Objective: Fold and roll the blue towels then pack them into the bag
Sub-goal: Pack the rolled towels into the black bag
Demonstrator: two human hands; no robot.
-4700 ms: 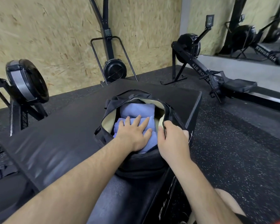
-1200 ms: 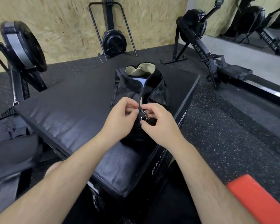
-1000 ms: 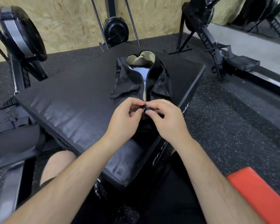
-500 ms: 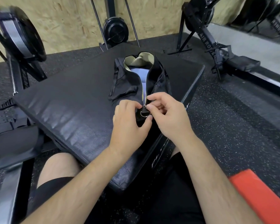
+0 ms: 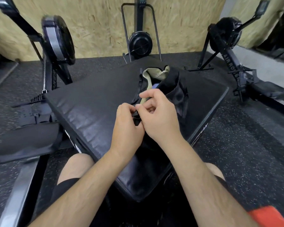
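Since half a second back, the left hand (image 5: 128, 126) and right hand (image 5: 159, 118) have crept farther along the zip of the bag (image 5: 175, 92), and less of the blue towel (image 5: 155, 86) shows in the gap. The camera has also tipped up to take in more wall.

Chipboard wall (image 5: 97, 30) panels close the back of the room above a black, white-speckled rubber floor (image 5: 244, 153). Three black air machines stand along it: a fan wheel (image 5: 58, 38) at left, an upright unit (image 5: 140, 43) in the middle, and a rower (image 5: 231, 63) at right whose rail reads "AIR RO", the rest unclear.

A black padded counter (image 5: 88, 104) lies cornerwise before the person; the pale lettering (image 5: 201, 132) on its right side is too slanted to read. The black bag rests on it, beige lining gaping at the far end, with a sliver of towel inside.

Both hands touch, fingers curled, pinching the bag at its zip. Which one holds the pull I cannot tell.
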